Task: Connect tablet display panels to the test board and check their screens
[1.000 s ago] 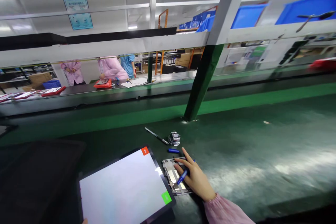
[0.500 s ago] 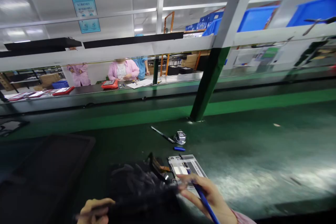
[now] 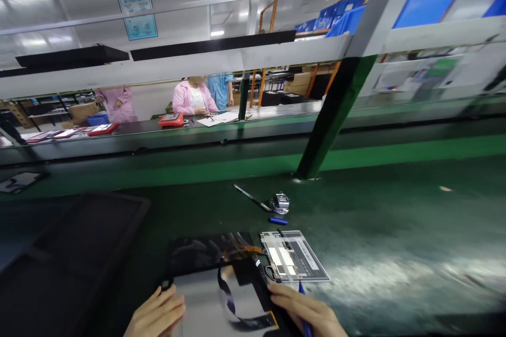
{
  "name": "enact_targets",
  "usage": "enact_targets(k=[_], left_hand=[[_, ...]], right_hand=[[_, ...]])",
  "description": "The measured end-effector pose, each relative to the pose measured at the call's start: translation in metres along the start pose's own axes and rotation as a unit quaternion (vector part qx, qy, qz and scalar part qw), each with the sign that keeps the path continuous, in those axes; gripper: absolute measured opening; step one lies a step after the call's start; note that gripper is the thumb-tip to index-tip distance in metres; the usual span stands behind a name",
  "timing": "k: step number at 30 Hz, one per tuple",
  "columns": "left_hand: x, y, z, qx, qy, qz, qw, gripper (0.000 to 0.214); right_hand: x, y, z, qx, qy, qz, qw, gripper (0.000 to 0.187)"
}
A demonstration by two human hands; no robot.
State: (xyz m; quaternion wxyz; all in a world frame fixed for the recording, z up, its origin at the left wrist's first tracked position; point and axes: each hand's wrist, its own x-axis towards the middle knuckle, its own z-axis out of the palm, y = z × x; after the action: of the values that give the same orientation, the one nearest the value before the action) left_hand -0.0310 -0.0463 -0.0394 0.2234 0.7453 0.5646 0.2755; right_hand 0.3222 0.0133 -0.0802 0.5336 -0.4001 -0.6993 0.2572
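Note:
A tablet screen panel [image 3: 201,300] lies at the bottom centre, its silvery-grey back facing up with a curved black flex cable [image 3: 225,292] across it. My left hand [image 3: 158,313] grips the panel's left edge, fingers over the top, thumb hidden. At the right edge is my right hand [image 3: 304,308], fingertips on the panel, with a blue pen-like stick [image 3: 302,290] held in the same hand. Beyond the panel is a dark glossy sheet [image 3: 197,248], with an orange ribbon cable [image 3: 247,248]. Just right of it lies an opened electronic unit [image 3: 294,256] with board and battery showing.
A blue cap [image 3: 279,220], a shiny metal part [image 3: 280,203] and a slim pen-like tool [image 3: 251,197] lie farther back. Dark trays [image 3: 118,231] occupy the left. A green-black post [image 3: 334,121] rises from the bench [image 3: 395,210]. People in pink [image 3: 182,97] work opposite.
The screen panel has turned from edge-on and blurred to showing its grey back and flex cable. My left hand's fingers have straightened along its edge. The view has shifted slightly.

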Motion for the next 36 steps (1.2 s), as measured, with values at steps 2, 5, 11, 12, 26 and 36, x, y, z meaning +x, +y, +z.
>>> enact_targets(k=[2,5,11,12,26,36], left_hand=[[0.004,-0.004,-0.007,0.032,-0.039,0.034,0.998,0.034],[0.012,-0.006,-0.017,0.102,-0.092,0.07,0.988,0.061],[0.019,0.003,-0.021,0.178,-0.123,0.05,0.975,0.083],[0.02,0.007,-0.019,0.163,-0.109,0.033,0.98,0.078],[0.087,0.061,0.039,-0.407,-0.085,-0.28,0.865,0.053],[0.098,0.089,0.05,-0.26,-0.062,-0.195,0.944,0.019]], right_hand=[[0.009,-0.004,-0.005,0.006,0.039,0.048,0.998,0.027],[0.023,-0.017,-0.001,0.058,0.068,0.131,0.987,0.037],[0.046,-0.029,0.03,0.044,0.06,0.154,0.985,0.05],[0.048,-0.028,0.033,0.026,0.06,0.155,0.986,0.051],[0.052,-0.023,0.036,-0.051,0.054,0.091,0.993,0.054],[0.07,-0.033,0.014,0.005,0.017,-0.013,1.0,0.026]])
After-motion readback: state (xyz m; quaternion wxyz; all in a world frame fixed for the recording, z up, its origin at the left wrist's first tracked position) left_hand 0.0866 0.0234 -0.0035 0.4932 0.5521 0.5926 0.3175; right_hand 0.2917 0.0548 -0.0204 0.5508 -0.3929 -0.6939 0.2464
